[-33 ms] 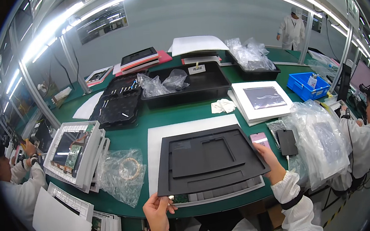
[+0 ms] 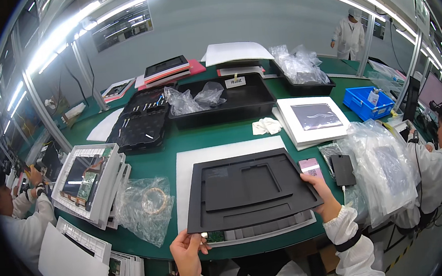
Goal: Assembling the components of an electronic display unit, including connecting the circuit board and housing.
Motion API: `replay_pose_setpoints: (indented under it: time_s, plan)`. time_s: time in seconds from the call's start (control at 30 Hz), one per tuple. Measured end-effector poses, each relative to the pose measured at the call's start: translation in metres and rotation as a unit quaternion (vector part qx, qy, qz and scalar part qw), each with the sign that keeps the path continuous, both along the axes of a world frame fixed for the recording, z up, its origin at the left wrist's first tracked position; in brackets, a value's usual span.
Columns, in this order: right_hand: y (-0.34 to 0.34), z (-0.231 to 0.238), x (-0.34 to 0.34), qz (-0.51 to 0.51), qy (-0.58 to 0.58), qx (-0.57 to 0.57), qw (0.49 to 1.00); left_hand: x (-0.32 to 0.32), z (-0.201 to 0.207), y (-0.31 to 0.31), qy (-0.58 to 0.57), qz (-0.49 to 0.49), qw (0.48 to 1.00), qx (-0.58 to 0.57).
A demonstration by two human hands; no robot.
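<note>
A black plastic back panel point(image 2: 246, 188) with recessed areas is held level by its two ends. My left hand point(image 2: 187, 254) pinches its near left corner, thumb on top. At the right end, my right hand point(image 2: 325, 197) grips the edge with the thumb over the rim. Under the panel lies a grey frame point(image 2: 271, 233) with a strip of green circuit board at its near left; the panel hides most of it. Both rest over a white foam sheet point(image 2: 184, 167) on the green table point(image 2: 221, 138).
Stacked white frames with circuit boards point(image 2: 86, 186) and bubble wrap point(image 2: 145, 205) lie left. Right are a pink phone-like card point(image 2: 310, 168), a black box with a cable point(image 2: 343, 170) and plastic bags point(image 2: 387, 171). Behind stand a black tray point(image 2: 249, 101) and blue bin point(image 2: 363, 105). People work at both sides.
</note>
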State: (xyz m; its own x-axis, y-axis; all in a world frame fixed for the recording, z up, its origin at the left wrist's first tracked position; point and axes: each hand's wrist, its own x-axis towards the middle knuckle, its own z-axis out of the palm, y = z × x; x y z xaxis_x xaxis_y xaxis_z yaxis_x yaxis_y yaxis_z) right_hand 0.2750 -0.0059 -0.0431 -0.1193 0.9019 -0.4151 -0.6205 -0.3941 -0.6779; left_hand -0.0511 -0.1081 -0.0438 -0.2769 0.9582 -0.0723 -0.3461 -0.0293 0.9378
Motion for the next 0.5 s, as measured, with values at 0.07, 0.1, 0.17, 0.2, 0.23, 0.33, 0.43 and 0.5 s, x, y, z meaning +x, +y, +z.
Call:
replay_pose_setpoints:
  time_s: [0.07, 0.1, 0.17, 0.2, 0.23, 0.33, 0.43, 0.5]
  plan:
    - [0.004, -0.004, 0.006, 0.004, -0.017, -0.005, 1.000, 0.004, 0.001, 0.001, 0.004, 0.001, 1.000, 0.002]
    - [0.006, -0.005, 0.006, 0.008, -0.031, -0.008, 0.999, 0.002, 0.000, 0.002, 0.008, 0.002, 1.000, 0.001]
    - [0.011, -0.008, 0.003, -0.005, -0.041, -0.013, 0.999, 0.000, -0.003, 0.002, 0.014, -0.001, 1.000, -0.001]
    - [0.013, -0.007, 0.002, -0.012, -0.054, -0.017, 0.998, 0.000, -0.005, 0.001, 0.009, -0.002, 1.000, -0.008]
    - [0.014, -0.006, 0.002, -0.013, -0.053, -0.017, 0.998, -0.001, -0.005, 0.000, 0.004, -0.003, 1.000, -0.015]
    - [0.014, 0.003, 0.003, -0.015, -0.058, -0.029, 0.998, 0.001, -0.002, 0.000, 0.037, -0.039, 0.998, -0.030]
    - [0.016, 0.009, 0.000, -0.018, -0.100, -0.050, 0.994, -0.004, -0.009, 0.000, 0.055, -0.066, 0.996, -0.018]
    - [0.017, 0.007, -0.003, -0.011, -0.153, -0.054, 0.987, -0.005, -0.008, 0.000, 0.060, -0.069, 0.996, -0.023]
